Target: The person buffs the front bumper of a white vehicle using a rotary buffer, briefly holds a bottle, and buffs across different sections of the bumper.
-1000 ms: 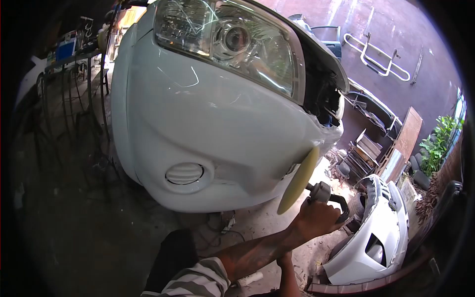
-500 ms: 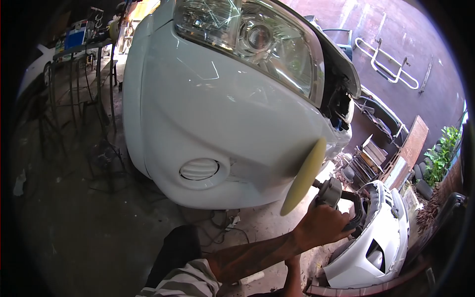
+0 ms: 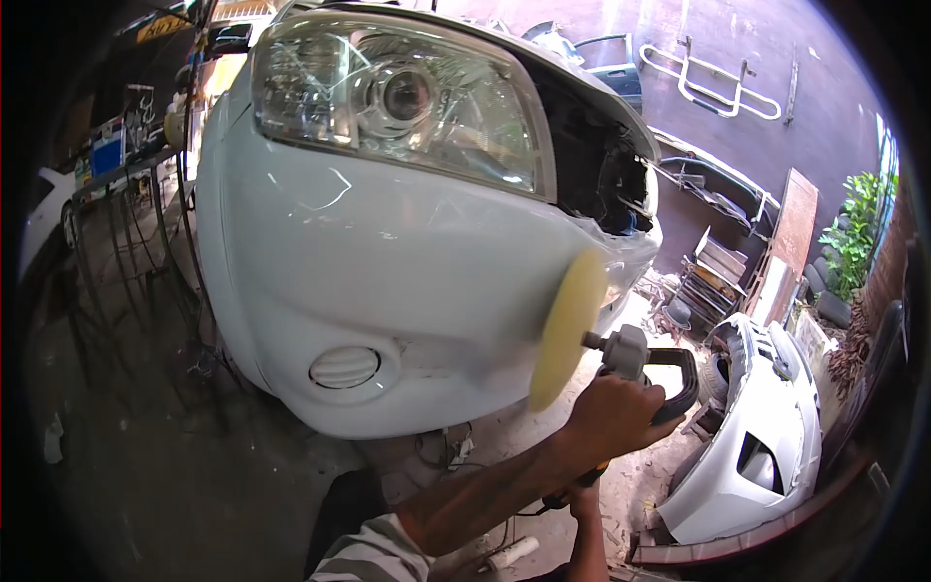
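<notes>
My left hand [image 3: 616, 412] is closed around the front of a polisher [image 3: 626, 351], by its black loop handle. Lower down, my right hand [image 3: 585, 500] grips the tool's rear body, its fingers partly hidden. The polisher's yellow foam pad [image 3: 569, 330] is tilted nearly on edge against the right part of a white car bumper [image 3: 436, 252]; whether it touches all along cannot be seen. Above the bumper sits a clear headlight [image 3: 407, 97]. A round slatted cover [image 3: 344, 369] is set low in the bumper, with dark scuffs to its right.
A detached white bumper [image 3: 747, 466] lies at the right. Behind it are wooden boards [image 3: 790, 233], stacked scrap and a green plant [image 3: 858, 233]. A metal stand [image 3: 126, 175] is at the left. A cable [image 3: 436, 448] and a white cylinder [image 3: 512, 553] lie on the floor.
The view has shifted, so the car appears farther left and shows more of its headlight. The polisher has moved left in the picture with both hands on it, and its pad looks broader.
</notes>
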Demonstrator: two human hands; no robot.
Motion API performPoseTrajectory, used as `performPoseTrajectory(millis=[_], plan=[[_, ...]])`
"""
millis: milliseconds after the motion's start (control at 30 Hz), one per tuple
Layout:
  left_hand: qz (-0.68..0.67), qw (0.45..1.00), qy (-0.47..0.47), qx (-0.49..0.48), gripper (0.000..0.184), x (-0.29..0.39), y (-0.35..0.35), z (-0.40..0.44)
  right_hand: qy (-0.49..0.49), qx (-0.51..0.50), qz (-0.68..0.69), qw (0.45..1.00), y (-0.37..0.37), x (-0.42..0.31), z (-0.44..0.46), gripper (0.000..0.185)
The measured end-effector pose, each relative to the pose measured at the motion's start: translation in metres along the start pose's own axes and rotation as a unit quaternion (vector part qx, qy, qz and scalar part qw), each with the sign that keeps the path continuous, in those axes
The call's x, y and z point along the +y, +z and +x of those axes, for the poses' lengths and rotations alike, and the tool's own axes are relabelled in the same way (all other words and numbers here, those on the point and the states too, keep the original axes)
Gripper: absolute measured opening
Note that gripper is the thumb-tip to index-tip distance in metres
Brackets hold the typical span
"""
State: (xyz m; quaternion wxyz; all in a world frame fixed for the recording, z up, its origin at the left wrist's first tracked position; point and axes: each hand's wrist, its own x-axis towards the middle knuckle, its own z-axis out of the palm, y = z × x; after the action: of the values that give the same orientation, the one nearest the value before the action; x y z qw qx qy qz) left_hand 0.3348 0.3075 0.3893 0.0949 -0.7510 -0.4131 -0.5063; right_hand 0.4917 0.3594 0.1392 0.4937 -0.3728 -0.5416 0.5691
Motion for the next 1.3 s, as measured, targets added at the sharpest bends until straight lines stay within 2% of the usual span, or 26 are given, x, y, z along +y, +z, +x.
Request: performPoseTrajectory(millis=[200,267,333,400,467,700,800,1000,1100,1300], plan=[[0.010,1.000,0.012,0.011,0.044,-0.003,0.001,0.000,-0.041,0.009,0.005,0.999,-0.001,0.005,-0.001,0.035],[0.008,1.000,0.015,0.004,0.044,-0.008,0.009,0.012,0.023,0.009,-0.024,0.999,-0.008,0.008,0.006,0.032],[-0.004,0.999,-0.002,-0.054,0.045,-0.012,0.019,0.025,0.026,0.017,-0.005,1.000,-0.010,0.009,0.010,0.030],[-0.007,0.998,-0.001,-0.066,0.045,-0.018,0.029,0.039,0.030,0.028,0.016,0.999,-0.010,0.009,0.014,0.028],[-0.005,0.996,-0.008,-0.083,0.046,-0.021,0.036,0.051,0.073,0.030,0.026,0.997,-0.011,0.009,0.018,0.026],[0.006,0.995,-0.012,-0.096,0.045,-0.007,0.008,0.036,0.055,0.034,0.035,0.997,0.000,0.003,0.013,0.026],[0.033,0.999,0.017,-0.006,0.044,-0.001,-0.006,0.016,0.026,-0.006,0.001,1.000,-0.003,0.001,0.008,0.029],[0.027,1.000,0.014,0.005,0.041,0.005,-0.019,0.004,0.006,-0.020,-0.021,1.000,-0.006,0.007,0.003,0.036],[0.009,1.000,0.021,-0.004,0.044,-0.003,-0.001,0.019,0.014,-0.017,-0.024,0.999,-0.005,0.007,0.005,0.038],[-0.012,0.996,-0.015,-0.089,0.045,-0.024,0.058,0.068,0.092,0.030,0.040,0.995,-0.016,0.009,0.016,0.019]])
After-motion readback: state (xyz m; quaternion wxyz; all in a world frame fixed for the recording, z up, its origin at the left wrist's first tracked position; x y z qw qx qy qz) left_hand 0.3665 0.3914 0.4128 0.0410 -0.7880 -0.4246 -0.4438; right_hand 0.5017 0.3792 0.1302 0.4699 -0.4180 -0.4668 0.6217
